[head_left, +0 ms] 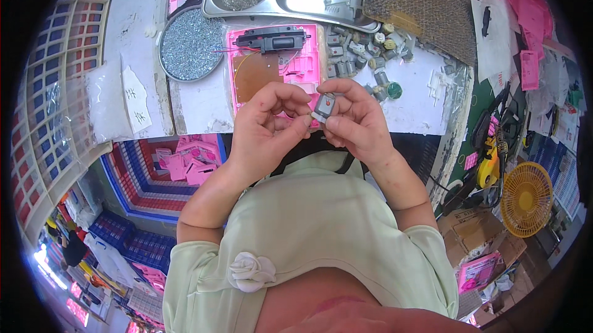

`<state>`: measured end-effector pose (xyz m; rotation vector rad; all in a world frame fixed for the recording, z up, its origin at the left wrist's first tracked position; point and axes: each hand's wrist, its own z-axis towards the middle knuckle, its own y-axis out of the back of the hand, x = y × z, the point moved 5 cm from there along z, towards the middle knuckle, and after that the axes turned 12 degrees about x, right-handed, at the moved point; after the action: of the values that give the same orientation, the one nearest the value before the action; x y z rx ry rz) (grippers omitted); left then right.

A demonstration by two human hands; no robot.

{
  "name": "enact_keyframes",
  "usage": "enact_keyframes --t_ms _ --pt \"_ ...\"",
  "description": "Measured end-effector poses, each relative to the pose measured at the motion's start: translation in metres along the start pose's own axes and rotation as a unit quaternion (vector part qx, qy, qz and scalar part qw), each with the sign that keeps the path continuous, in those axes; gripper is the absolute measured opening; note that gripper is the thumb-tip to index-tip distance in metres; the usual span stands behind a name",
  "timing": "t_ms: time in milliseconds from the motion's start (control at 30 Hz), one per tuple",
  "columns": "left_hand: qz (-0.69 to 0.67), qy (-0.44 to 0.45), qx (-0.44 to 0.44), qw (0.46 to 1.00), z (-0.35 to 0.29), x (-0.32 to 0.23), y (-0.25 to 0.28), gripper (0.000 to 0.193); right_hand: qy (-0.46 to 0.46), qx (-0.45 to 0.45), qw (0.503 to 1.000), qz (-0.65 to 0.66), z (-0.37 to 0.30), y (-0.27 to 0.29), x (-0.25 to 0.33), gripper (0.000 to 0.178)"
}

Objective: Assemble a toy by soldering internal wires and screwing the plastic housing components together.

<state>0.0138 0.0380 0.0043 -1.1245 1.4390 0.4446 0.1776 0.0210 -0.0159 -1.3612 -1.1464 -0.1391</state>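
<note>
In front of my chest, at the near edge of the table, I hold a small grey motor [325, 104] with a white end. My right hand [363, 120] pinches its body between thumb and fingers. My left hand [269, 120] has its fingers curled in, with the thumb tip at the motor's white end; part of that contact is hidden. Just beyond my hands lies an open pink plastic casing [314, 64]. Inside it are a brown board [253, 77], a black plastic mechanism [272, 40] and thin wires.
Several similar motors [346, 67] lie right of the casing. A round dish of small screws [191, 43] stands left, a metal tray [281, 11] with springs behind. A brown textured mat [420, 12] lies at back right. Below left is a crate [133, 188] of pink parts; right, a yellow fan [526, 199].
</note>
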Motion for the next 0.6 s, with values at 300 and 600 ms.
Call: enact_keyframes --t_ms 300,600 --pt "0.232 -0.114 -0.019 0.966 -0.007 -0.008 0.002 0.029 0.139 -0.035 0.860 -0.489 -0.007 -0.013 0.019 0.040" --pt "0.296 -0.228 -0.016 0.927 -0.010 -0.015 0.003 0.023 0.280 0.040 0.756 -0.590 -0.006 -0.020 0.049 0.040"
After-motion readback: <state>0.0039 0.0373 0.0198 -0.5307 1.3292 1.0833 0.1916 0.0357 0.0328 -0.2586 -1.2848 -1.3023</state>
